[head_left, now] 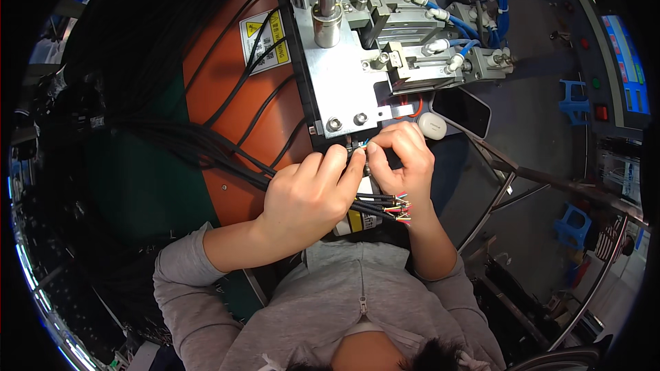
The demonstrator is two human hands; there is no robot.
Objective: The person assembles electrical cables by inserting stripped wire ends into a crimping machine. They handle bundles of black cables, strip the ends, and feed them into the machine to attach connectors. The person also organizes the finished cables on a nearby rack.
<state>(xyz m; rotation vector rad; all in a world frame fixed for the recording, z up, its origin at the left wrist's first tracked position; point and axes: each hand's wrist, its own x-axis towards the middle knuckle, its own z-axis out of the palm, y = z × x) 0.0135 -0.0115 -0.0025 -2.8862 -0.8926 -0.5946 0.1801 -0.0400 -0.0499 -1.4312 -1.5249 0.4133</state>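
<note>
My left hand [306, 189] is curled over a bundle of black cables [240, 170], its thumb and index fingertip pinched at a cable end by the machine's front edge. Facing it, my right hand [405, 158] pinches the thin coloured wires [364, 143] that stick out there, a blue one among them. Past my left hand, below my right, the other cables end in stripped red, green, white and yellow wires [399, 207]. Directly above the fingertips is the machine's metal plate [344, 89] with two bolts. My fingers partly hide the pinched wires.
Pneumatic cylinders [426, 69] with blue hoses fill the top. A dark phone [464, 111] and a small pale rounded case [432, 126] lie right of my right hand. Black cables trail over an orange panel [213, 110]. A control screen [624, 62] stands far right, near blue stools [572, 227].
</note>
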